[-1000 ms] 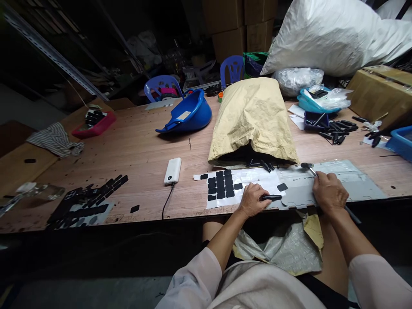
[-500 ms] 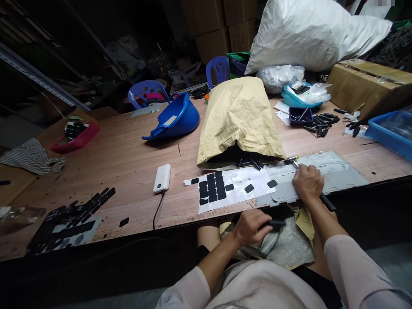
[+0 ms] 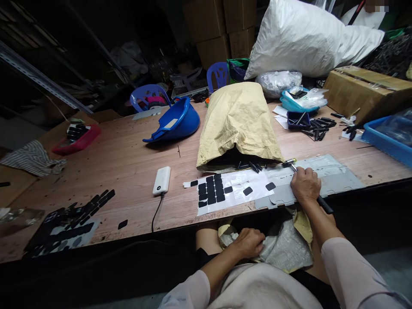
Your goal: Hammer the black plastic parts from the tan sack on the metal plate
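Note:
My right hand (image 3: 305, 184) rests on a grey flat panel (image 3: 334, 178) at the table's near edge. It is closed round a thin tool (image 3: 323, 205) with a black handle, whose metal tip points toward a tan sack (image 3: 240, 120). My left hand (image 3: 249, 242) is below the table edge in my lap. Its fingers are curled on a crumpled woven bag (image 3: 286, 249), and I cannot see what they hold. Left of the panel lies a white backing sheet (image 3: 238, 195) with several black pads (image 3: 210, 191) stuck on it.
A white power bank (image 3: 162, 180) with its cable lies left of the sheet. A blue basin (image 3: 175, 122), a red tray (image 3: 77, 137) and a striped cloth (image 3: 30, 156) sit further left, with black parts (image 3: 71, 214) at the near left. A blue crate (image 3: 389, 135) and a cardboard box (image 3: 357, 88) stand on the right.
My left hand has left the table with a small black stick and dropped into my lap onto the bag; the stick no longer shows. My right hand has stayed on the panel with the tool.

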The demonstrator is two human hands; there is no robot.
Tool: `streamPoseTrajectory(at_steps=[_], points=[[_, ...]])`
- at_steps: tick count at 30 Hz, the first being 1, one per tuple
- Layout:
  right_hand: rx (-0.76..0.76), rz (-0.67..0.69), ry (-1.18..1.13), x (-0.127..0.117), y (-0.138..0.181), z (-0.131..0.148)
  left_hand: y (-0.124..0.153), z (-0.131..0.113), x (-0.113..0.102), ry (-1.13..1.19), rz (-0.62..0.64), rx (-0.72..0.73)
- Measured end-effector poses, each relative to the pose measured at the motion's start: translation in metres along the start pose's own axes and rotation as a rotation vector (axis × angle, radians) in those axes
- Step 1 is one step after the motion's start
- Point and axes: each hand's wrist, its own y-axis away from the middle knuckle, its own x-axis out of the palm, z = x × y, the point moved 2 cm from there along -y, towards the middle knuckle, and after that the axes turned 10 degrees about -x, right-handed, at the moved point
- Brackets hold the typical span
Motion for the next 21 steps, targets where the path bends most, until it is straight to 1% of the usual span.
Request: streamPoseTrajectory(at_steps=[1,2,3,4,6,7,8,9,10,12,14,17,21], points=[[0.001,0.004,0.000,0.000,0.000,0.000,0.000,-0.006,-0.010,0.006,-0.075,0.114],[0.003,0.008,0.000,0.001,0.000,0.000,-0.001,-0.011,-0.024,0.022,-0.179,0.197],[0.005,0.013,0.001,0.001,0.000,0.000,-0.005,-0.013,-0.042,0.051,-0.303,0.236],[0.007,0.017,0.003,0.001,0.000,0.000,-0.011,-0.013,-0.063,0.085,-0.439,0.224],[0.008,0.025,0.008,0.001,0.000,0.000,-0.031,-0.005,-0.110,0.167,-0.714,0.097],[0.009,0.028,0.011,0.001,0.001,0.001,-0.043,0.001,-0.134,0.195,-0.805,0.029],[0.008,0.030,0.013,0.001,0.001,0.001,-0.055,0.008,-0.156,0.200,-0.865,-0.037],[0.008,0.032,0.015,0.000,0.001,0.001,-0.066,0.014,-0.176,0.178,-0.893,-0.091],[0.008,0.033,0.016,0.000,0.001,0.002,-0.077,0.019,-0.192,0.132,-0.879,-0.117],[0.007,0.037,0.017,-0.001,0.001,0.003,-0.095,0.025,-0.214,0.010,-0.803,-0.113],[0.008,0.042,0.016,-0.003,0.000,0.004,-0.107,0.026,-0.223,-0.108,-0.741,-0.076],[0.012,0.044,0.015,-0.003,0.000,0.005,-0.116,0.023,-0.228,-0.208,-0.719,-0.032],[0.015,0.041,0.018,-0.002,0.000,0.004,-0.115,0.015,-0.235,-0.247,-0.704,-0.024]])
